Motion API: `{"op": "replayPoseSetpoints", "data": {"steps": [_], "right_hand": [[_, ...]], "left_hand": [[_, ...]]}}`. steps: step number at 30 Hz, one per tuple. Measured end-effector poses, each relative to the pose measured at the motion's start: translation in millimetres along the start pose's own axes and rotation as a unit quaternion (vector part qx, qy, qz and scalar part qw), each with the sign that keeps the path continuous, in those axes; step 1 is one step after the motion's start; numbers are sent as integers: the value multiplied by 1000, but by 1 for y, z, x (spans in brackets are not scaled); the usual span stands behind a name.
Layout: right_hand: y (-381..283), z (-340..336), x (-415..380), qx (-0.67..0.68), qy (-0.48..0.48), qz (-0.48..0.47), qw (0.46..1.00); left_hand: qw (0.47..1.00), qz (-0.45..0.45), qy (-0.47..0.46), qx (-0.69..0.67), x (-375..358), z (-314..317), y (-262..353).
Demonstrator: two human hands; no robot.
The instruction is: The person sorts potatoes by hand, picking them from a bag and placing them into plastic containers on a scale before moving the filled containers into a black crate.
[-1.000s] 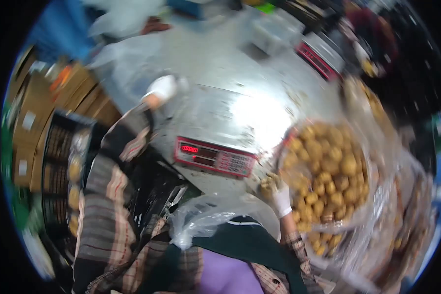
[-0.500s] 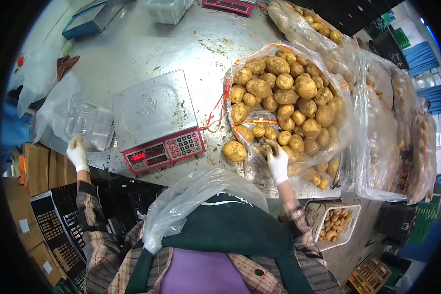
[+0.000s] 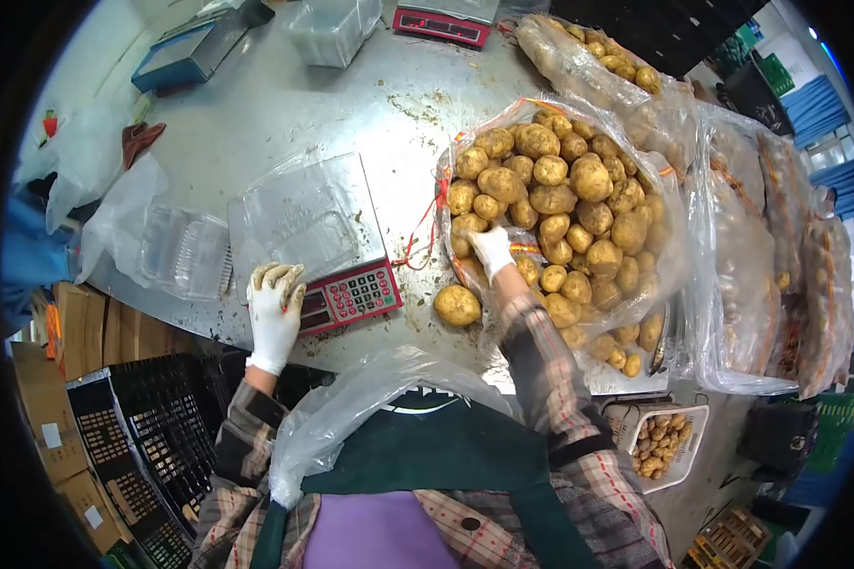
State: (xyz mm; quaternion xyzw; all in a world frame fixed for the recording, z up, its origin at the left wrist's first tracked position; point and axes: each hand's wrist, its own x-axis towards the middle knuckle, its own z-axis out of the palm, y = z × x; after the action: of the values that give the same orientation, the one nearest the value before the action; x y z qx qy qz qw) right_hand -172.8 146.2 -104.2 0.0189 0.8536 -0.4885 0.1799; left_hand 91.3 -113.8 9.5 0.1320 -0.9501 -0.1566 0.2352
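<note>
My left hand (image 3: 277,308), in a soiled white glove, is at the near left corner of the red digital scale (image 3: 351,292). Its fingers are loosely bent, the thumb apart, with nothing visible between them. A clear plastic tray (image 3: 318,232) lies on the scale's metal plate, just beyond that hand. My right hand (image 3: 491,251), also gloved, grips a potato (image 3: 467,226) at the left side of the open plastic bag (image 3: 674,256) of potatoes; its fingertips are partly hidden. One loose potato (image 3: 456,305) rests on the table beside the bag.
More clear trays (image 3: 185,254) lie left of the scale. Another red scale (image 3: 441,27) and a stack of clear tubs (image 3: 332,33) stand at the back. Filled bags (image 3: 731,247) line the right side. A white crate (image 3: 697,436) of potatoes sits below the table edge.
My left hand has moved right from the trays to the scale, and a clear tray now lies on its plate. My right hand has moved up and left within the bag to a potato.
</note>
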Motion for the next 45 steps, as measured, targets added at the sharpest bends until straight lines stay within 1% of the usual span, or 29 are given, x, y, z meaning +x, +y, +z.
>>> {"op": "replayPoseSetpoints", "data": {"steps": [2,4,6,7,8,9,10,11,12,14,17,20,23,25,26,29,30,32,33,34,35,36,38,40,41,42,43,44,45], "right_hand": [[32,1,-1,106,-12,-143,984],[-26,-23,-62,242,-83,-105,961],[-40,-33,-85,93,-15,-288,953],[-56,-38,-99,53,-20,-321,945],[-66,-40,-109,52,-34,-351,934],[-75,-40,-118,52,-47,-382,922],[-82,-39,-126,52,-57,-412,908],[-88,-37,-134,93,-104,-420,897],[-92,-36,-143,100,-137,-389,905],[-92,-33,-149,173,-132,-367,904],[-87,-40,-152,214,-180,-312,908],[-78,-41,-149,174,-171,-322,915],[-84,-40,-155,223,-220,-179,933],[-83,-44,-158,221,-248,-108,937],[-80,-44,-159,204,-253,-117,939],[-66,-42,-160,168,-256,-145,941],[-67,-41,-163,111,-247,-165,948],[-71,-42,-169,-4,-231,-203,951],[-53,-36,-161,14,-220,-263,939],[-46,-37,-156,43,-223,-222,948],[-41,-42,-147,71,-226,-181,955],[-33,-48,-138,99,-229,-140,958],[7,-49,-104,-68,-36,-212,974],[20,-52,-72,-244,87,-255,932],[28,-47,-54,-260,104,-287,916],[32,-41,-37,-275,121,-320,899],[31,-36,-27,-318,71,-280,903],[32,-28,-13,-374,20,-269,887],[30,-23,-10,-407,69,-316,854]], "left_hand": [[1000,2,19,-18,4,-8,12],[998,8,42,-49,5,-13,24],[987,-2,12,-157,16,-9,45],[962,-85,-50,-255,21,-5,61],[887,-182,-122,-406,25,7,73],[816,-200,-190,-508,32,18,81],[718,-208,-271,-606,36,29,83],[586,-231,-312,-711,36,36,91],[441,-268,-350,-782,41,37,104],[405,-281,-309,-813,43,39,113],[418,-282,-284,-816,38,46,106],[472,-292,-279,-784,34,41,113],[473,-313,-244,-787,29,49,116],[535,-305,-226,-755,26,50,114],[564,-300,-218,-738,24,50,113],[615,-283,-221,-702,15,55,103],[639,-273,-220,-685,16,54,103],[719,-254,-206,-614,16,44,100],[751,-243,-193,-583,18,38,96],[782,-230,-180,-551,20,33,91],[795,-229,-123,-549,23,31,85],[799,-262,-98,-533,32,17,84],[858,-244,-42,-450,45,10,60],[927,-209,-40,-308,53,6,30],[923,-242,-89,-284,58,3,22],[957,-210,-94,-175,57,8,12],[978,-175,-98,-63,52,23,-1],[984,-138,-101,50,47,37,-13],[990,-121,-66,31,47,44,-16]]}}
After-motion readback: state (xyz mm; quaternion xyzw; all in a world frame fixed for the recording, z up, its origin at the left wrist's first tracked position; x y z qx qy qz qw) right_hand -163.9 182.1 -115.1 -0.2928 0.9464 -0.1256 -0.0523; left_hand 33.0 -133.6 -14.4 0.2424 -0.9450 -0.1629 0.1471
